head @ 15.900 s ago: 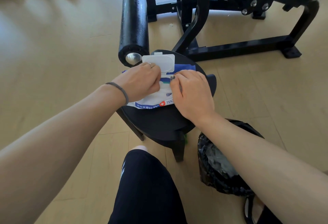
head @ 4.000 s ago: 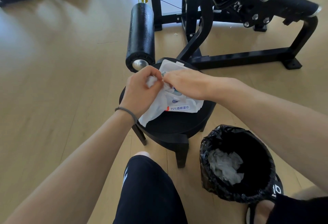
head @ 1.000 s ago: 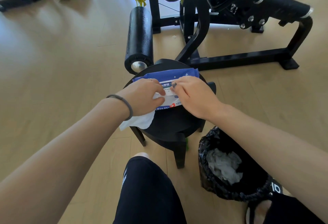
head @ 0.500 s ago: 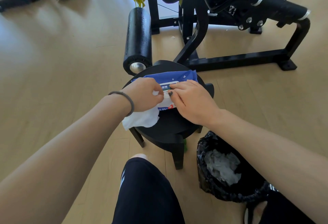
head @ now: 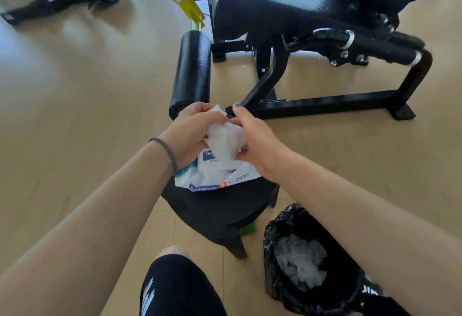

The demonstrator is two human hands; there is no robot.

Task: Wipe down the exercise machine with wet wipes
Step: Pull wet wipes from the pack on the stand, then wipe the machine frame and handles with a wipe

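wipes pack point(head: 215, 178) on stool point(head: 220, 205), bin point(head: 310, 260) right, machine point(head: 300, 40) behind

White wet wipe point(head: 224, 140) crumpled above wipes pack point(head: 215, 176); black exercise machine point(head: 312, 48) beyond, on floor.

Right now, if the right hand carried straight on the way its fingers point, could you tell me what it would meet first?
Probably the black frame bar of the exercise machine. The right hand, holding the wet wipe together with the left hand, points up and away toward that sloping bar's foot. Depth is unclear, so it might pass above it.
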